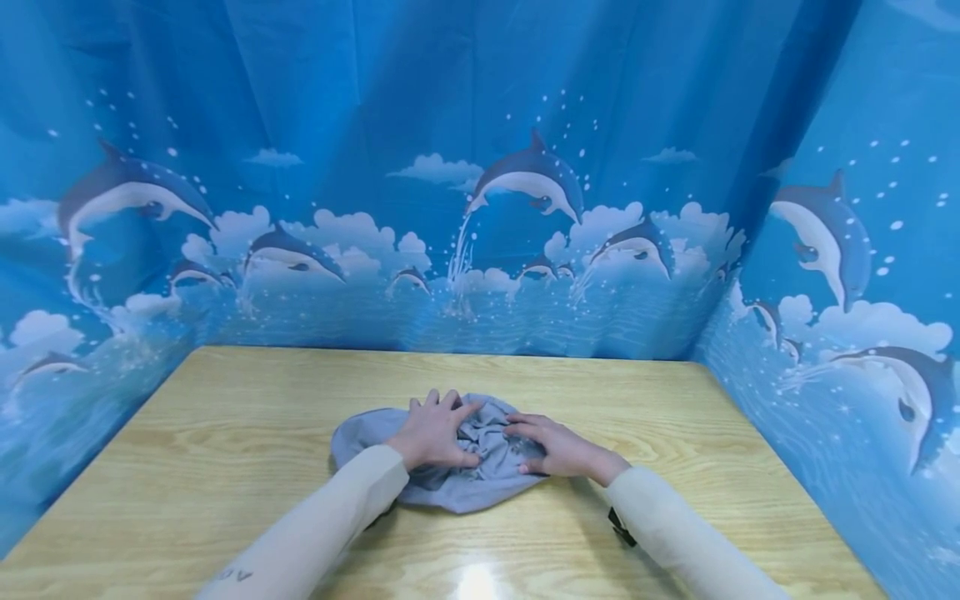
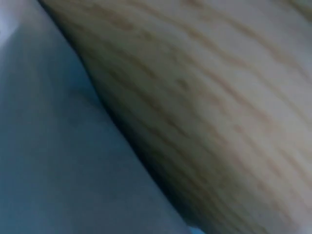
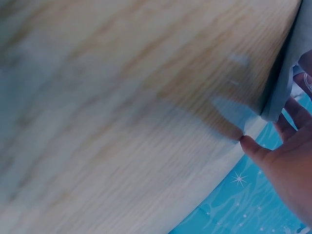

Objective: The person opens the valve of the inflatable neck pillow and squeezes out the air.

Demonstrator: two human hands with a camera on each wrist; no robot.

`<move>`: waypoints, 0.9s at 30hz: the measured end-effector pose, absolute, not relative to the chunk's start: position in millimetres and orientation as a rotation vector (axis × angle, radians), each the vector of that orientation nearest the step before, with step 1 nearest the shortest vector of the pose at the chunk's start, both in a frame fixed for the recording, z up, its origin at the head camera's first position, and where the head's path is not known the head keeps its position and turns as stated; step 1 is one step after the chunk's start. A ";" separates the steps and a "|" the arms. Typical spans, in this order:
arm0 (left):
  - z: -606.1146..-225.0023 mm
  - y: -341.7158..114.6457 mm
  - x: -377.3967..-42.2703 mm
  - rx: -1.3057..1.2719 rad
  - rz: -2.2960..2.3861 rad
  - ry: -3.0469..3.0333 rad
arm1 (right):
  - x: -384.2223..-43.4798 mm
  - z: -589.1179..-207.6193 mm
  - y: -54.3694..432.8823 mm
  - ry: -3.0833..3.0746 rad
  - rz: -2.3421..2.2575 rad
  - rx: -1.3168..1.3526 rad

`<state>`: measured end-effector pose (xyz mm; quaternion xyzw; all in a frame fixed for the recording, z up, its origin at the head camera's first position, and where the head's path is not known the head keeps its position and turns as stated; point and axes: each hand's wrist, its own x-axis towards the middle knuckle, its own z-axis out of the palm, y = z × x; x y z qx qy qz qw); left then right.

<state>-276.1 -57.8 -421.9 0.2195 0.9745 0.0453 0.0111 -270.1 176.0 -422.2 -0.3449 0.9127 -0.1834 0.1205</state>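
Observation:
A bundle of grey fabric point(image 1: 480, 496) lies on the wooden table, gathered into wrinkles in its middle and smoother toward the rim. My left hand point(image 1: 435, 433) rests over its centre-left with fingers spread. From the right side, my right hand point(image 1: 558, 446) lays its fingers on the wrinkled part, thumb lower down near the edge. In the right wrist view that thumb point(image 3: 253, 148) has its tip at the tabletop, while the other fingers reach the fabric's edge point(image 3: 275, 100). Grey cloth point(image 2: 63, 146) fills the left of the left wrist view, where the left hand is out of sight.
The light wood table point(image 1: 247, 433) reaches back to a blue curtain point(image 1: 405, 108) printed with dolphins and clouds. Another curtain panel point(image 1: 825, 350) runs along the right side. Light-coloured sleeves point(image 1: 322, 517) cover both forearms.

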 end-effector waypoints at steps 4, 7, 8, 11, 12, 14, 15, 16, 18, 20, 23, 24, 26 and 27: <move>-423.9 -58.4 -276.5 0.705 0.157 3.057 | -270.5 -423.7 176.3 2.667 -0.530 -1.018; -425.3 -59.4 -276.1 0.738 0.173 3.062 | -270.3 -423.9 176.3 2.670 -0.523 -1.030; -425.5 -59.7 -276.0 0.749 0.175 3.059 | -270.2 -423.8 176.3 2.672 -0.519 -1.036; -426.8 -60.1 -276.4 0.768 0.180 3.048 | -269.9 -423.6 175.8 2.676 -0.514 -1.050; -427.5 -60.1 -276.7 0.771 0.177 3.044 | -269.8 -423.5 175.5 2.677 -0.512 -1.052; -428.7 -60.1 -277.3 0.771 0.166 3.045 | -269.6 -423.3 174.7 2.679 -0.509 -1.053; -429.1 -60.0 -277.6 0.769 0.162 3.045 | -269.5 -423.3 174.3 2.679 -0.510 -1.054; -429.5 -60.0 -277.7 0.769 0.150 3.048 | -269.5 -423.2 173.9 2.680 -0.510 -1.054; -429.5 -60.1 -277.6 0.768 0.132 3.048 | -269.2 -422.8 173.2 2.681 -0.514 -1.047; -428.4 -60.3 -277.0 0.773 0.114 3.042 | -268.9 -422.4 172.9 2.681 -0.522 -1.039; -426.7 -61.1 -275.3 0.795 0.099 3.031 | -268.0 -421.7 172.9 2.674 -0.533 -1.029; -426.2 -61.4 -274.8 0.805 0.094 3.029 | -267.8 -421.5 173.0 2.673 -0.531 -1.030; -425.7 -61.7 -274.0 0.825 0.095 3.026 | -267.1 -420.7 173.5 2.668 -0.521 -1.036; -425.8 -61.7 -273.8 0.831 0.100 3.028 | -266.8 -420.4 173.7 2.664 -0.521 -1.042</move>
